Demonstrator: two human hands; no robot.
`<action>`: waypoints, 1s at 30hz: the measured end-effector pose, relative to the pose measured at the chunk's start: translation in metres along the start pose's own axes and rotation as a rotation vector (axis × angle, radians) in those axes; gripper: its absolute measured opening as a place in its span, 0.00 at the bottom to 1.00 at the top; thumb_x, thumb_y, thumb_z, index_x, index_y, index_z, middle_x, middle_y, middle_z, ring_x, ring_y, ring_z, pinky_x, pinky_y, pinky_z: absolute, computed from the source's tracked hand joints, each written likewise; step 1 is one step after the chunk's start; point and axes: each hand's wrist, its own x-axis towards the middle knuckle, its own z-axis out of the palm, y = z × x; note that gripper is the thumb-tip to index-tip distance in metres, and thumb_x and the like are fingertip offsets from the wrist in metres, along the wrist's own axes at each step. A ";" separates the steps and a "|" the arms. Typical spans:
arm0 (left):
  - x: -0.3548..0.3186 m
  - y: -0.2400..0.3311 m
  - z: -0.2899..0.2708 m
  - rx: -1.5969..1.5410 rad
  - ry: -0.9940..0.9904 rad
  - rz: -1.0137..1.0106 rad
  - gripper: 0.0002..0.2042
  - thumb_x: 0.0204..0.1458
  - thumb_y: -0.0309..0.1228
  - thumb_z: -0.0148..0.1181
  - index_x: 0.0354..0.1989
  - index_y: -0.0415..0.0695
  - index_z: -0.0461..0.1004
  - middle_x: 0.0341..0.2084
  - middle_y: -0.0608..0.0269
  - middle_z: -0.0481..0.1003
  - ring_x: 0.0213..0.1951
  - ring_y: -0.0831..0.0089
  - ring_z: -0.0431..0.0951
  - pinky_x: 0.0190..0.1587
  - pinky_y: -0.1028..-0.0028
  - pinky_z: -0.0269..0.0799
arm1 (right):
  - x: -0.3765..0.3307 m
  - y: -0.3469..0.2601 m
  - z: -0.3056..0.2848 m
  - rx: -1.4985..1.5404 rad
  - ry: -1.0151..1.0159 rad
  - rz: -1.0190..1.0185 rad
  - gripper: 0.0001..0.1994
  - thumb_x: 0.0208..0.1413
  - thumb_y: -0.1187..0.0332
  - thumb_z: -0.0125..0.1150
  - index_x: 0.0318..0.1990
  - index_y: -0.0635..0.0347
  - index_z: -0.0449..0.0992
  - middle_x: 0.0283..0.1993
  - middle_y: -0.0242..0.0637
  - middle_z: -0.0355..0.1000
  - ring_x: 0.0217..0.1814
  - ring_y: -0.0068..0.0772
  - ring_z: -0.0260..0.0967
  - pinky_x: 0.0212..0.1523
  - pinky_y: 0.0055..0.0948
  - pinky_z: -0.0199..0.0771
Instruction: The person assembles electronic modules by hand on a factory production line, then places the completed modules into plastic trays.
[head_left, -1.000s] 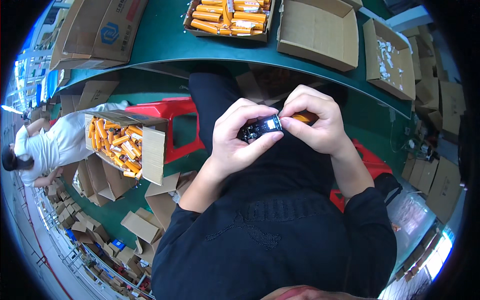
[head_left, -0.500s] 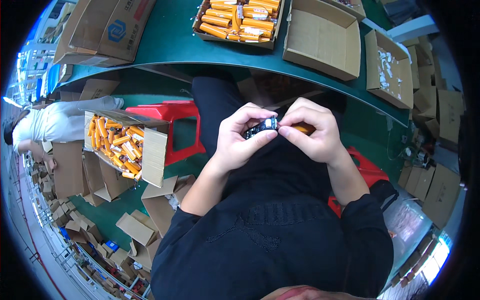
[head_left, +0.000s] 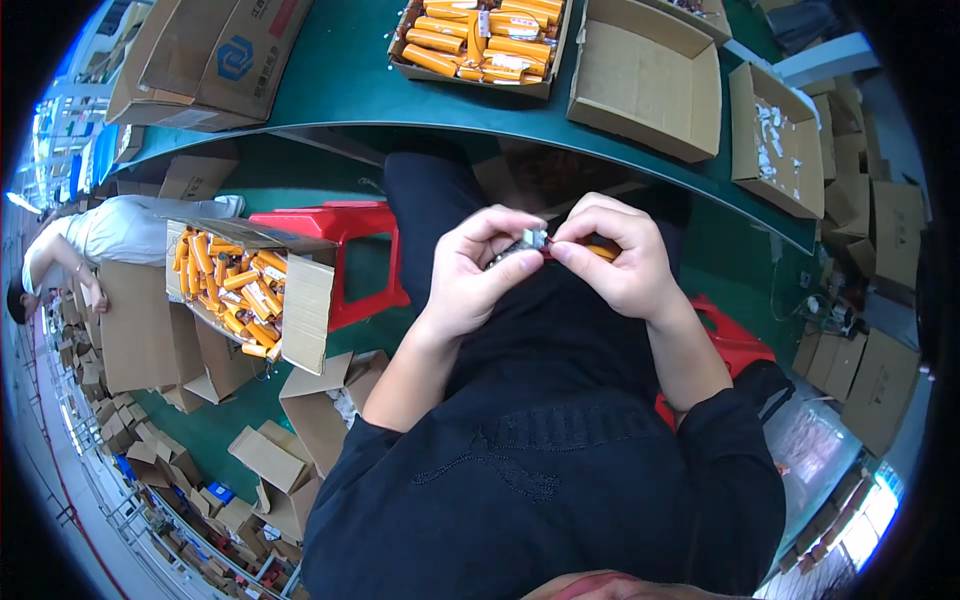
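Above my lap, my left hand [head_left: 468, 278] grips a small dark circuit board between thumb and fingers. A pale connector block [head_left: 534, 239] shows at the end of the board. My right hand [head_left: 628, 262] is closed close beside it. An orange wrapped cylinder [head_left: 603, 252], looking like a battery pack, sits partly hidden in that hand. Its thumb and forefinger pinch a thin reddish lead [head_left: 548, 246] right at the connector. Whether the lead's end is inside the connector, I cannot tell.
Ahead on the green table [head_left: 340, 95] stand a box of orange battery packs [head_left: 395, 66], a shallow carton [head_left: 645, 125] and a tray of white bits [head_left: 738, 130]. To the left, an open carton [head_left: 308, 318] of packs rests by a red stool [head_left: 345, 230]; another person [head_left: 110, 235] bends beyond.
The circuit board has tilted in my left hand, turning its connector upward. My right hand has shifted slightly left, bringing the lead against it. The other person's arm has moved.
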 end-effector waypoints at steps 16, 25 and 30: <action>0.008 -0.002 -0.046 -0.302 0.350 0.149 0.12 0.67 0.26 0.53 0.57 0.44 0.70 0.28 0.69 0.67 0.21 0.87 0.59 0.24 0.84 0.54 | 0.001 0.206 -0.007 0.628 0.742 0.526 0.17 0.66 0.70 0.59 0.58 0.68 0.69 0.51 0.44 0.74 0.51 0.33 0.73 0.58 0.32 0.73; 0.130 0.054 -0.043 1.067 0.371 0.364 0.15 0.54 0.35 0.70 0.46 0.42 0.80 0.33 0.55 0.83 0.33 0.64 0.81 0.37 0.69 0.77 | -0.044 0.170 -0.008 0.371 0.451 0.695 0.13 0.68 0.68 0.56 0.57 0.60 0.72 0.46 0.36 0.73 0.43 0.23 0.71 0.41 0.20 0.72; 0.199 0.076 -0.035 1.491 0.353 0.195 0.17 0.53 0.40 0.70 0.45 0.42 0.80 0.35 0.52 0.83 0.36 0.56 0.84 0.38 0.65 0.79 | -0.068 0.157 -0.016 0.346 0.493 0.643 0.13 0.67 0.70 0.55 0.57 0.60 0.72 0.43 0.35 0.73 0.38 0.22 0.69 0.37 0.18 0.69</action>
